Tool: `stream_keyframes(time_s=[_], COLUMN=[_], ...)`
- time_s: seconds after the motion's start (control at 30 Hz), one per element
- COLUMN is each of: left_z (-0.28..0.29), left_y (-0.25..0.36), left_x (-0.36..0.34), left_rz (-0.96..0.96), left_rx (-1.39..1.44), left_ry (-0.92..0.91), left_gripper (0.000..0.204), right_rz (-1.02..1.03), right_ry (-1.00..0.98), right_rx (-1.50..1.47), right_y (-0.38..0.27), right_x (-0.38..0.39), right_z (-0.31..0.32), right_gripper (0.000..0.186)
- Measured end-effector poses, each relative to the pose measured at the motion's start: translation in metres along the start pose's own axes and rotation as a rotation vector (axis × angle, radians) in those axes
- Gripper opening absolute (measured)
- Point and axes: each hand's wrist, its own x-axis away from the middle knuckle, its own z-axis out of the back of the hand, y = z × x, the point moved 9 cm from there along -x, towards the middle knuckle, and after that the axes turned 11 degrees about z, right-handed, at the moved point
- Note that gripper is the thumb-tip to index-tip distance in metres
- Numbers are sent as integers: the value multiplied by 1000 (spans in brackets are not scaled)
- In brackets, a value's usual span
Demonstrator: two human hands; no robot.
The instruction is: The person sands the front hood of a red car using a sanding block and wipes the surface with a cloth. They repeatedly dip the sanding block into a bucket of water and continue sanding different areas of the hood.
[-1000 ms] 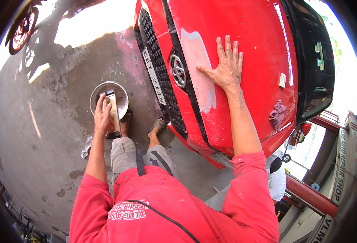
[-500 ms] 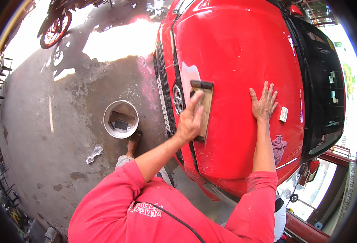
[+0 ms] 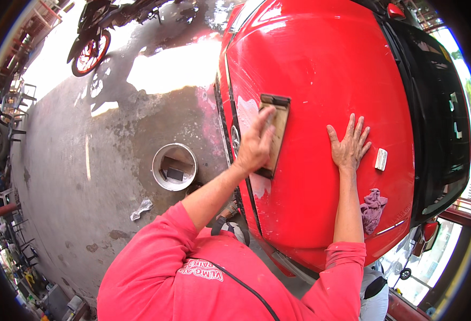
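My left hand (image 3: 255, 143) holds a long sanding block (image 3: 279, 125) against the front of a red car hood (image 3: 310, 80). The block has a tan wooden back with dark clamped ends. Its underside is hidden. Pale, bare-looking patches (image 3: 246, 111) show on the paint beside it. My right hand (image 3: 347, 144) lies flat on the hood with its fingers spread. Next to it on the hood rests a small white block (image 3: 381, 159). Nearer to me is a crumpled purple cloth (image 3: 373, 209).
On the grey concrete floor left of the car stands a white bucket (image 3: 174, 187) with dark flat pieces inside. A crumpled clear plastic piece (image 3: 141, 209) lies near it. A motorcycle (image 3: 91, 51) is parked at the far left. The dark windshield (image 3: 433, 123) borders the hood's right side.
My left hand and the sanding block have shifted slightly on the hood, uncovering a pale patch near the block's lower end. My right hand stays flat. The whole view has moved a little.
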Motion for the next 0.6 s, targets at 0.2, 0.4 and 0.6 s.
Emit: stream_keyframes(time_s=[0.2, 0.4, 0.6], left_z=[148, -3, 92], left_y=[-16, 3, 22], left_x=[-186, -13, -181], left_rz=[291, -83, 332], left_rx=[287, -95, 89], left_ry=[304, 13, 149], left_gripper=[46, 51, 51], right_rz=[64, 10, 20], right_ry=[30, -10, 29], right_rx=[1, 36, 48], right_y=[-21, -1, -3], right_x=[-14, -3, 0], right_z=[0, -1, 3], right_gripper=[110, 110, 108])
